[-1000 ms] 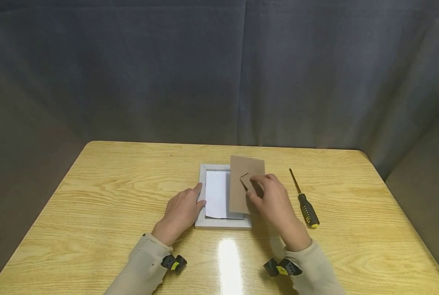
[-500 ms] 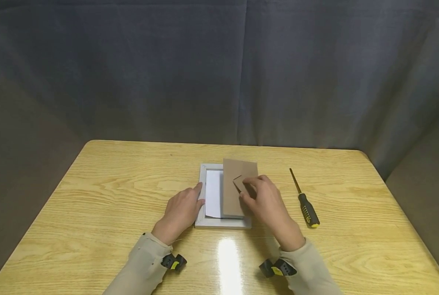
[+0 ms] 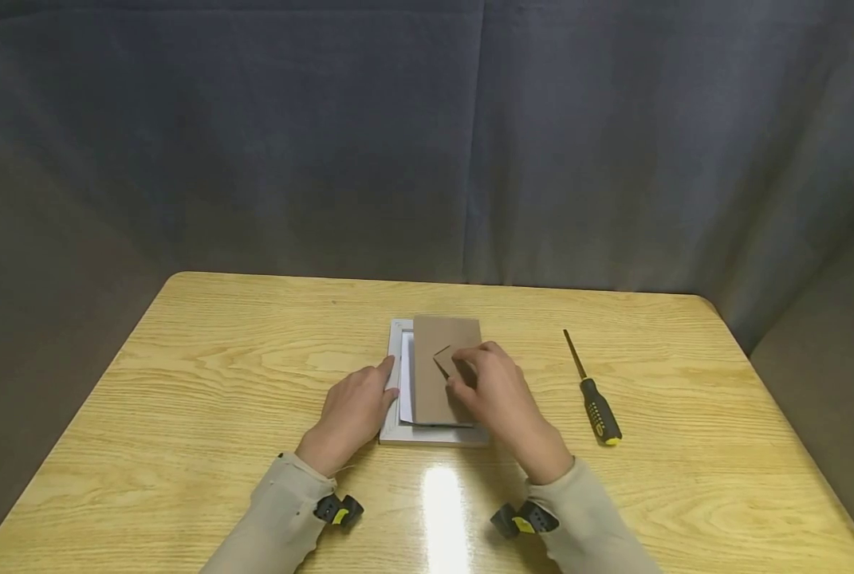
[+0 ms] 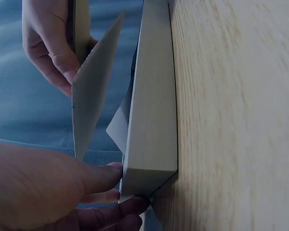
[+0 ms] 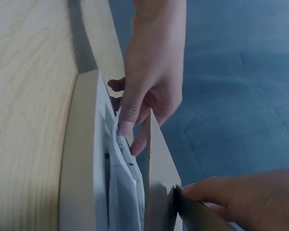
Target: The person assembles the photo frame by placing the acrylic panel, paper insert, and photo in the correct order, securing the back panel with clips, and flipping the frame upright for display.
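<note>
A white picture frame lies face down on the table, with a sheet of white paper inside it. My left hand grips the frame's left side, thumb on top and fingers against the outer edge. Above the frame's opening, a brown backing board is held by my right hand, which pinches the raised stand flap at its middle. Both wrist views show the board tilted and apart from the frame. One corner of the paper sticks up. The board covers most of the paper in the head view.
A screwdriver with a black and yellow handle lies right of the frame, its tip pointing away. The wooden table ends at a dark curtain behind. Each sleeve carries a black wrist camera.
The right hand has carried the backing board leftward and lower over the frame, covering more of the paper. The left hand and the frame have stayed in place.
</note>
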### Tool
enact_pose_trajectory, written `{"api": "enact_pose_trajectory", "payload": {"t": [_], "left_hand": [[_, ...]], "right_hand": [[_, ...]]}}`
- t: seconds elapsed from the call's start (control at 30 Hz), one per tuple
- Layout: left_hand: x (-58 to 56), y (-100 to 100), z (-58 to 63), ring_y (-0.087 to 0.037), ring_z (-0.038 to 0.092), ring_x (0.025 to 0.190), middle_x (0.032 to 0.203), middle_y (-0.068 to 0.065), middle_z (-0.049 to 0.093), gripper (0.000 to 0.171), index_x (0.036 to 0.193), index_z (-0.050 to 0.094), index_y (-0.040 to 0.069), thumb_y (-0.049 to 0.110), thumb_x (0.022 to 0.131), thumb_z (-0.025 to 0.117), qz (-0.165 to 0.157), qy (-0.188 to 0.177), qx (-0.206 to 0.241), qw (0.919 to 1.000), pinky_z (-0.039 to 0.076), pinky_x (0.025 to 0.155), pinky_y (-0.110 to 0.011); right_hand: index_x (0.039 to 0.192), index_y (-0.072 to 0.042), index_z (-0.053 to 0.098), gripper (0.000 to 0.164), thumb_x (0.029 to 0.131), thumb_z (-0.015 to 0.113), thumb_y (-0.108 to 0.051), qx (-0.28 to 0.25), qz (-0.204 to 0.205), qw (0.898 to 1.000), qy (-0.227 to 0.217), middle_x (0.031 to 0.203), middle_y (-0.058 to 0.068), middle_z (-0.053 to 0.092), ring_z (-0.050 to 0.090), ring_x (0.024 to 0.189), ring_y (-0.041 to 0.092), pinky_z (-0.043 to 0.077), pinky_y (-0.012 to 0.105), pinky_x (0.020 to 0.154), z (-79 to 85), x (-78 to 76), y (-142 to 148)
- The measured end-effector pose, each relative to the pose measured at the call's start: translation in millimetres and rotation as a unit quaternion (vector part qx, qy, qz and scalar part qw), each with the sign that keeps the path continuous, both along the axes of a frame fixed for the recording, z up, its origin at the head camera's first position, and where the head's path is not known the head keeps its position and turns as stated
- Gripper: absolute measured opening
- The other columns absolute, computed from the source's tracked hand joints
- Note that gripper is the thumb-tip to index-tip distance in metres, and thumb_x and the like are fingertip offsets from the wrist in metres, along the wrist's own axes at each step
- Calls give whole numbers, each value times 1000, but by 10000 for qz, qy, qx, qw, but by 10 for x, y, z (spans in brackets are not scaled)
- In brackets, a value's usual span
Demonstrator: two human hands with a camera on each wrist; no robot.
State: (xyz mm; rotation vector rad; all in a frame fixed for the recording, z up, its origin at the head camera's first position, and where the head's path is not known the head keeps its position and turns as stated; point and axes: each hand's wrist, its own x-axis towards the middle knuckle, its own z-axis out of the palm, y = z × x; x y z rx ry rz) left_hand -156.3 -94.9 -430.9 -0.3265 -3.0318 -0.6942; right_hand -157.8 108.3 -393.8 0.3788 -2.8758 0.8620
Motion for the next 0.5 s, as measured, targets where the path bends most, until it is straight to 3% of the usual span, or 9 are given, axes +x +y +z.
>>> {"api": "enact_pose_trajectory", "payload": {"t": [0.5], "left_hand": [[-13, -2, -2, -16, 53, 63, 88, -13, 70, 50, 142, 56, 0, 17, 97, 68, -8, 27, -85, 10000, 39, 49, -30]], "right_hand": [[114, 1, 74, 31, 87, 77, -14, 259, 81, 9996, -126, 108, 18, 69, 67, 96, 28, 57, 43, 81, -97, -46, -189]]}}
